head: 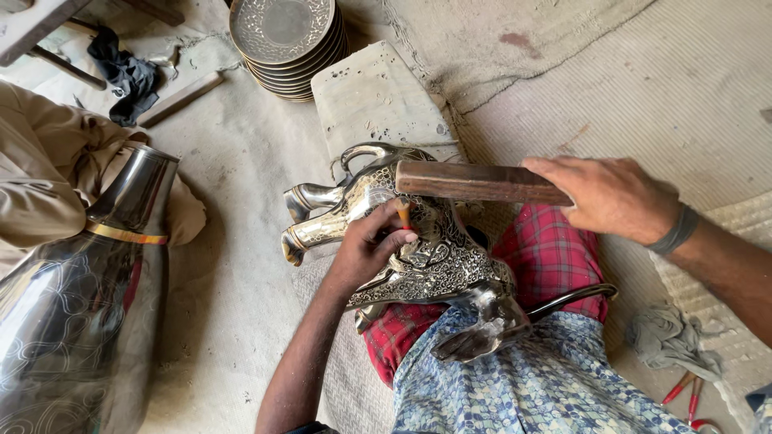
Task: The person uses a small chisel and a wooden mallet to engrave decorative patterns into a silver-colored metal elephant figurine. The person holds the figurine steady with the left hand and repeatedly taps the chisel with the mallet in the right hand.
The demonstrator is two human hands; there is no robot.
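Two hands at work over a metal figure, seen from above. Largest thing in view: tall dark engraved metal vase (pixel 76 313) with a gold band at the neck, standing well to the left of the left hand, against a heap of tan cloth (pixel 48 169). Floor covering of pale dusty fabric (pixel 233 241) runs under everything.

Next in size: ornate silver-coloured animal figure (pixel 418 241), chased all over with pattern, lying across the person's lap on a red checked cloth (pixel 555 257), directly under both hands. Its curved horn-like ends point away to the upper left of the left hand.

Stack of patterned metal plates (pixel 285 40) sits well beyond the hands, at the top. Just beyond the figure lies a pale flat slab (pixel 378 100), pitted with dark marks.

Right hand (pixel 611 197) closed around one end of a wooden block-like mallet (pixel 474 183), held level above the figure; a dark band on that wrist. Left hand (pixel 370 249) rests on the figure's flank, fingers pinched shut on a small punch (pixel 402 213) with an orange-tinted top, set upright against the metal just under the mallet's free end.

Grey rag (pixel 671 337) lies below and right of the right hand; red-handled pliers (pixel 683 394) beside it. Dark rag (pixel 125 76) far to the upper left.
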